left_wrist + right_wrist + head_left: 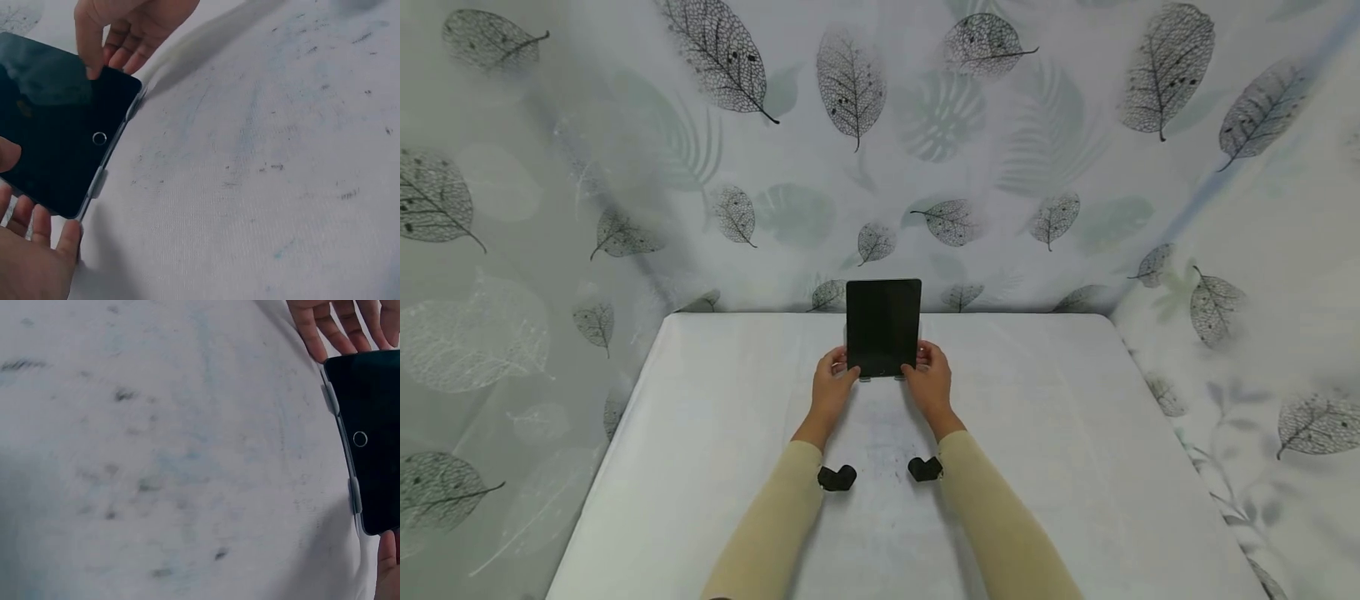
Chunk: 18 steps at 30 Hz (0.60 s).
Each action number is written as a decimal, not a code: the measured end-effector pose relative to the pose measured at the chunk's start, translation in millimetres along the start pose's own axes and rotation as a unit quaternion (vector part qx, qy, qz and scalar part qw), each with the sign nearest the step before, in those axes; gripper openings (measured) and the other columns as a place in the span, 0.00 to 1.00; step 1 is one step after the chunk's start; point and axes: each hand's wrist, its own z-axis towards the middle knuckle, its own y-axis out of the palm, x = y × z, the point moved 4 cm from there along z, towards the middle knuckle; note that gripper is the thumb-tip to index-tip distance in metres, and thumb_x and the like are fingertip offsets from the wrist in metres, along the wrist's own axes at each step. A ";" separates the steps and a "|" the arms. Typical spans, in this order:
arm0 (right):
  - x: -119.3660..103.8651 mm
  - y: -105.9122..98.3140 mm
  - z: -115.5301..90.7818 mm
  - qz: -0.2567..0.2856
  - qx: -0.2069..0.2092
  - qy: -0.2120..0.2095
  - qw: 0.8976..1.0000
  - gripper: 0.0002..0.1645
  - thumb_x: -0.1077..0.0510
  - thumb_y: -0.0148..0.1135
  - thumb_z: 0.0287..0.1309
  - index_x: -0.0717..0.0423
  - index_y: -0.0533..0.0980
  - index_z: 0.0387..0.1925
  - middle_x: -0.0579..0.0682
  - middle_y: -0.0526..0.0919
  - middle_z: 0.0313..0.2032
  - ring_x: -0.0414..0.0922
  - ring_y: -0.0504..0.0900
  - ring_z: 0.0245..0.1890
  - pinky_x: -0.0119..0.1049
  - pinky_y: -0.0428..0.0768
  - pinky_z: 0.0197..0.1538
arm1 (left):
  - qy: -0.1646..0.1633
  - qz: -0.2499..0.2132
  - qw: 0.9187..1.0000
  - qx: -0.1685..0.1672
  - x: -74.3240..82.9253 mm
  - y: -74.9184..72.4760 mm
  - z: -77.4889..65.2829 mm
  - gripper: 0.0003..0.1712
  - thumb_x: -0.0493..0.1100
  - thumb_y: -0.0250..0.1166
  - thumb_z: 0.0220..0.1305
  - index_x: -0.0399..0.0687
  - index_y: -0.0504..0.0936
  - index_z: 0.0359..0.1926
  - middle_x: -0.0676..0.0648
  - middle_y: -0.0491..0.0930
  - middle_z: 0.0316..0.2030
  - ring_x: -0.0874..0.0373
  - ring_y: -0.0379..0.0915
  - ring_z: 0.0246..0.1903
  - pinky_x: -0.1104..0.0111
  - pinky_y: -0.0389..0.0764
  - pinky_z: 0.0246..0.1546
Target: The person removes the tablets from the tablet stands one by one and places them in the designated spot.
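A black tablet [883,327] with a dark screen stands tilted back near the table's far edge. Its round home button [99,139] is at the bottom. Two small grey lips [355,494] hook over the bottom edge, seemingly from a stand whose remainder is hidden behind the tablet. At the lower left side, my left hand [832,389] grips it with the thumb over the front and fingers along the edge. My right hand [931,382] holds the opposite lower side the same way, its thumb on the front. Some fingertips are hidden behind the tablet.
A white cloth with dark and bluish smudges covers the table [1037,433]. Leaf-printed curtains [880,167] rise behind it and along both sides. Black wrist mounts [837,477] sit on the inner side of both forearms.
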 end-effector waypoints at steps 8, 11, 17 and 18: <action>-9.6 2.2 2.4 -0.043 0.045 0.018 0.998 0.27 0.66 0.72 0.55 0.63 0.75 0.57 0.60 0.80 0.47 0.54 0.78 0.47 0.48 0.79 0.56 | 0.004 -0.011 1.000 0.001 4.4 1.9 2.1 0.29 0.32 0.67 0.60 0.37 0.74 0.63 0.38 0.74 0.53 0.45 0.72 0.54 0.60 0.76 0.58; -8.7 4.4 -0.4 -0.041 0.046 0.022 0.998 0.25 0.66 0.72 0.56 0.63 0.75 0.55 0.60 0.80 0.46 0.53 0.78 0.46 0.47 0.79 0.55 | -0.014 0.010 1.000 0.002 6.8 -1.7 0.6 0.29 0.31 0.66 0.61 0.38 0.74 0.64 0.38 0.74 0.55 0.44 0.73 0.57 0.60 0.78 0.56; -7.2 2.9 -7.3 -0.001 0.045 0.022 0.999 0.23 0.70 0.72 0.54 0.64 0.76 0.52 0.59 0.80 0.44 0.50 0.77 0.44 0.44 0.79 0.51 | -0.010 0.001 1.000 -0.003 9.1 -7.1 -3.8 0.29 0.26 0.61 0.62 0.39 0.74 0.65 0.38 0.76 0.57 0.44 0.76 0.60 0.56 0.78 0.62; -7.5 2.4 -7.9 0.007 0.043 0.021 0.999 0.23 0.70 0.72 0.53 0.64 0.76 0.52 0.59 0.80 0.44 0.50 0.77 0.44 0.43 0.79 0.50 | -0.006 -0.002 1.000 -0.004 9.9 -7.4 -4.3 0.29 0.25 0.61 0.62 0.39 0.75 0.64 0.38 0.77 0.58 0.45 0.76 0.60 0.56 0.77 0.63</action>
